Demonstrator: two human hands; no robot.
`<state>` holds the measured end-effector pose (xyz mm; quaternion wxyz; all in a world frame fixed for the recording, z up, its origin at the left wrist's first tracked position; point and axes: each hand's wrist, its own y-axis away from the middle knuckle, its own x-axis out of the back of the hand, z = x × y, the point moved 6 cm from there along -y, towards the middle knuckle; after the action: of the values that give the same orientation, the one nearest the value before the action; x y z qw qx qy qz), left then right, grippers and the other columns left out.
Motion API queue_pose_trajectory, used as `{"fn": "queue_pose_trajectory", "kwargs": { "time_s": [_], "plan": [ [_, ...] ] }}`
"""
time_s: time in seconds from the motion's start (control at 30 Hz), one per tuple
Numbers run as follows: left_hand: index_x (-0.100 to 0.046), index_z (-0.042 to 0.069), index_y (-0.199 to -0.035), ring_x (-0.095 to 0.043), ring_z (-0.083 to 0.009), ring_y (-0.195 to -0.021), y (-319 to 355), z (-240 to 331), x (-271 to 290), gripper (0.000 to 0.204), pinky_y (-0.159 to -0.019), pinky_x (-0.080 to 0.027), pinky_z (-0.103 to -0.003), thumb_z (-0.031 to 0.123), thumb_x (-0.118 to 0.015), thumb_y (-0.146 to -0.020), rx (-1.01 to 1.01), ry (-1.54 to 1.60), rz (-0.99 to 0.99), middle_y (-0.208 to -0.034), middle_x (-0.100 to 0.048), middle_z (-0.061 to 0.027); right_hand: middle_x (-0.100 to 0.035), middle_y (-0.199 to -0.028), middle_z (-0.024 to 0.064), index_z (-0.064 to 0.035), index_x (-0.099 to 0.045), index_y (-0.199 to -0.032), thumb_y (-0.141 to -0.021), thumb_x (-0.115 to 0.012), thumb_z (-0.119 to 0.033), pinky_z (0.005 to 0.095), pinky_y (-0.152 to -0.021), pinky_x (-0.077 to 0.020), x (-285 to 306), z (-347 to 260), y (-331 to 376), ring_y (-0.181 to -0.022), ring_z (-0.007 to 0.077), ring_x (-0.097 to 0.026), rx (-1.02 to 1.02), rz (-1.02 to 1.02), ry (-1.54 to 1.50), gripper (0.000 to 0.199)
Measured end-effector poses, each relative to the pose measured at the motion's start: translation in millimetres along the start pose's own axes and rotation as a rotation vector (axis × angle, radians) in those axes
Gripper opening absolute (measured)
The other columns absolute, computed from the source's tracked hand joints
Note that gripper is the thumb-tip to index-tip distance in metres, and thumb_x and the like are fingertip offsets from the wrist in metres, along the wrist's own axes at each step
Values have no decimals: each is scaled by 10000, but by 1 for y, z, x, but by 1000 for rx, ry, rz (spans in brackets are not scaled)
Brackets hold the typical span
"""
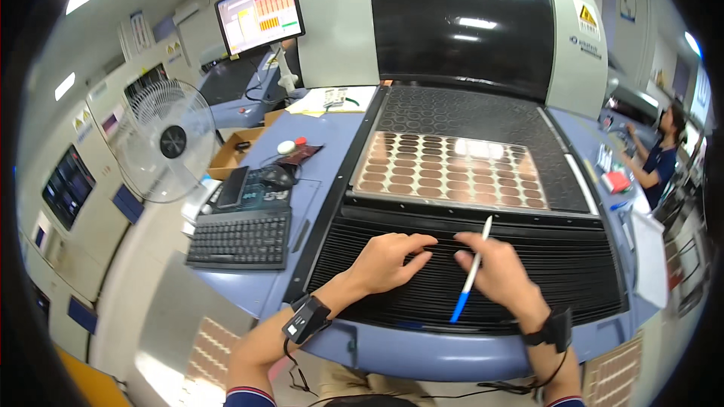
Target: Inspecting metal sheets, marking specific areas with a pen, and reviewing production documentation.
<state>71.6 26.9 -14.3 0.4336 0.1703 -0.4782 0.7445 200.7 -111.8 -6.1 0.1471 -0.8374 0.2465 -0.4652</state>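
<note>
My left hand (391,260) rests palm down on the black ribbed cover (573,271) at the front of a big machine, fingers curled and holding nothing. Beside it my right hand (498,267) grips a white pen with a blue end (470,275), tip pointing up and away. Just beyond both hands lies a flat panel of several rows of brown oval pieces (445,169) on a black perforated bed (467,113). Both wrists wear black bands with cables.
A black keyboard (241,240), a mouse (275,177) and a dark handset (232,185) lie on the blue counter at left. A white fan (164,142), a cardboard box (230,152) and a monitor (260,13) stand further left. Another person (660,154) works at right.
</note>
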Motion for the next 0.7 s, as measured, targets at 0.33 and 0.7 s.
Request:
{"fn": "queue_pose_trajectory", "kwargs": {
  "time_s": [0.33, 0.7],
  "plan": [
    [-702, 74, -915, -620, -190, -561, 11, 17, -7, 148, -539, -480, -296, 122, -764, -790, -276, -78, 103, -679, -652, -31, -704, -938, 151, -11, -637, -1049, -835, -737, -133, 389, -694, -582, -19, -33, 11, -810, 329, -698, 166, -129, 39, 266],
    [-668, 54, -864, -585, -171, -510, 12, 15, -14, 109, -492, -441, -277, 94, -736, -789, -338, -69, 54, -616, -601, -15, -706, -936, 142, -4, -635, -983, -807, -700, -7, 380, -690, -575, -20, -36, 7, -800, 321, -695, 153, -128, 33, 188]
  ]
}}
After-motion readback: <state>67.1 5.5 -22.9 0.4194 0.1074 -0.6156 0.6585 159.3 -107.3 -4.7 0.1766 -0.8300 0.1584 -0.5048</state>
